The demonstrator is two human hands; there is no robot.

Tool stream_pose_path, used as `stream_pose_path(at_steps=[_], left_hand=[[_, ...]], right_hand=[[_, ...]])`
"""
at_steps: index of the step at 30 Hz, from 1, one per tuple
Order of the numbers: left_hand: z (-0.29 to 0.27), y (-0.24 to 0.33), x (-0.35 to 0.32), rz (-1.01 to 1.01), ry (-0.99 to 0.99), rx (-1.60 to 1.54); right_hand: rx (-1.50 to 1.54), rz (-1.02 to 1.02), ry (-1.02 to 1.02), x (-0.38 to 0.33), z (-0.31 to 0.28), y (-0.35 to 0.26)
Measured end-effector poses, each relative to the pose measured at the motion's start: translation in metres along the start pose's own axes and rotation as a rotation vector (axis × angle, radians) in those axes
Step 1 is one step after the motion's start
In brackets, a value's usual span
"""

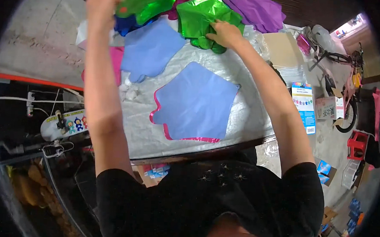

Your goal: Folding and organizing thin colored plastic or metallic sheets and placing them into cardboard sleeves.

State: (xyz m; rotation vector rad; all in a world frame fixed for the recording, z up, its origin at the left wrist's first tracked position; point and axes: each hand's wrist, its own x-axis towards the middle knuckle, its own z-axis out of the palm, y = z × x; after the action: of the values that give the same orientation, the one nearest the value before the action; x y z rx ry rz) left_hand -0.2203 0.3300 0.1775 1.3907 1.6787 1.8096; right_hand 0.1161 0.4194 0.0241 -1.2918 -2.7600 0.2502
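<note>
At the top left, my left hand (pixel 103 4) is closed on the edge of a shiny green foil sheet (pixel 149 2), lifted above the table. My right hand (pixel 226 33) rests on a second green foil piece (pixel 197 13) with scalloped lower edges, its thumb and fingers apart. Nearest me on the table lies a flat, light-blue, five-sided piece (pixel 195 102). Pink foil (pixel 153 116) peeks out from under its left and lower edges. Another pile of light-blue pieces (pixel 153 45) sits between my arms, farther back.
Purple sheets (pixel 258 10) lie at the back of the table. A silvery cover (pixel 133 137) spreads over the tabletop. Beige card (pixel 281 50) and a blue-white package (pixel 303 108) are to the right. A skateboard (pixel 63 124) and a red stool (pixel 357 145) stand off the table.
</note>
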Motion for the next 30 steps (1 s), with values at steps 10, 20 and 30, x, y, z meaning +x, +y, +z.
stream_pose_path(at_steps=[10, 20, 30], left_hand=[[-0.013, 0.083, -0.153, 0.134, -0.252, 0.102], [0.013, 0.023, -0.331, 0.686, -0.805, 0.394], [-0.047, -0.015, -0.357, 0.409, -0.540, 0.411]], right_hand=[[0.714, 0.003, 0.226, -0.035, -0.002, -0.001], [1.808, 0.386, -0.071, -0.210, -0.020, -0.032], [1.301, 0.512, -0.039, -0.233, 0.000, -0.042]])
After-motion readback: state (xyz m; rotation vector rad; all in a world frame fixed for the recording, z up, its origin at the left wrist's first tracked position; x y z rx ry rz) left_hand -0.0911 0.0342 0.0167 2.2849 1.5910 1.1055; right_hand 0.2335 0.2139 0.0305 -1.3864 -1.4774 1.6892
